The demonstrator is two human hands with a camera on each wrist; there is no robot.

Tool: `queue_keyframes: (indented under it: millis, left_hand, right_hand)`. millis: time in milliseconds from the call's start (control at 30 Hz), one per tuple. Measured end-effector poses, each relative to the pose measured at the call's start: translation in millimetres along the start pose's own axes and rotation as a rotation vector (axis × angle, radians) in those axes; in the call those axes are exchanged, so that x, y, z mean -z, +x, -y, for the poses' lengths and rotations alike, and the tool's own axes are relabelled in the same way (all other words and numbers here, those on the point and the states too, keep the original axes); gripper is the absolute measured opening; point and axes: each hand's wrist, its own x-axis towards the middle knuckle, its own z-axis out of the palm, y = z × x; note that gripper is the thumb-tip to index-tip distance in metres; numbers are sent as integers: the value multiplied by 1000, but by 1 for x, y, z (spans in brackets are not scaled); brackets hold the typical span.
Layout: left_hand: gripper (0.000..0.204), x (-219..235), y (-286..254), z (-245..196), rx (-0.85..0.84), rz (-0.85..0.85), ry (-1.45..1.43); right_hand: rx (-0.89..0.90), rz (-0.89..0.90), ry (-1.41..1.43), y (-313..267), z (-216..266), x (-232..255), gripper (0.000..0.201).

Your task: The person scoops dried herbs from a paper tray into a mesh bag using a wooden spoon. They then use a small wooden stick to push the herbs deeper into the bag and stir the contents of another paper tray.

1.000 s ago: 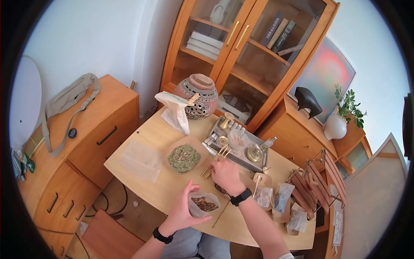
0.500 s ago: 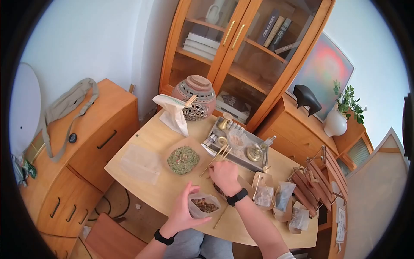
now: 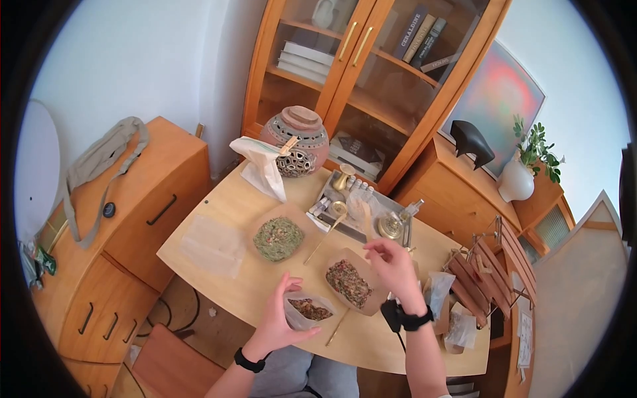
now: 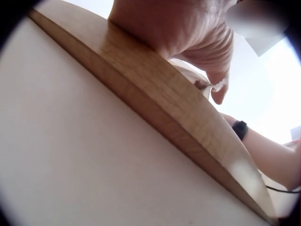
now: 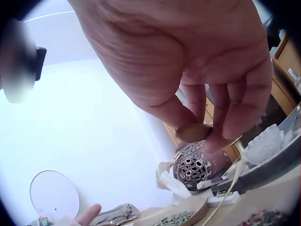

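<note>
My left hand (image 3: 273, 325) curls round a translucent bag (image 3: 296, 317) of brown dried bits, its mouth open upward; in the left wrist view the hand (image 4: 183, 33) is at the table edge. To the right, my right hand (image 3: 397, 270) is raised beside a brown paper tray (image 3: 373, 304) of reddish dried petals (image 3: 348, 284). The right wrist view has this hand (image 5: 188, 61) pinching a small brown, wooden-looking piece (image 5: 192, 133) between thumb and fingers. A thin gold-coloured spoon (image 3: 321, 241) lies left of the petals. Another tray holds green herbs (image 3: 279, 239).
Behind stand a metal tray (image 3: 352, 232) with small bottles and brass vessels, a patterned clay pot (image 3: 295, 142) and a clipped white bag (image 3: 262, 169). A flat translucent sheet (image 3: 211, 245) lies left. Packets (image 3: 460, 331) and a wooden slatted rack (image 3: 468, 285) are at the right.
My right hand has moved right and lifted off the table, uncovering the petals. One of the thin tools formerly grouped beside it now lies alone. The left hand still holds the bag.
</note>
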Motion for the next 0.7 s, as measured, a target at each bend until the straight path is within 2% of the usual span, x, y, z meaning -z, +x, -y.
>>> queue_keyframes:
  millis: [100,200,233,300,333,533,700]
  left_hand:
    - [133,-1,-2,-2,48,13,-18]
    - [134,-1,-1,-3,62,28,-4]
    - [134,-1,-2,-3,70,29,1]
    - [134,-2,-1,-3,77,37,5]
    - [134,-1,0,-4,69,39,16]
    - [133,0,-1,-9,48,26,50]
    - [132,11,12,-21,90,-8,11]
  right_hand:
    - [-67,74,138,-43,-9,22,29]
    - [-171,154,16,-82,-35,34,41]
    - [-176,148,17,-92,-44,35,41]
    - [-23,92,-194,-108,-62,37,38]
    - [-106,77,-264,-114,-65,38,34]
    - [-104,-61,-436,-120,-60,32,26]
    - [-120,-4,-462,-121,-37,36,23]
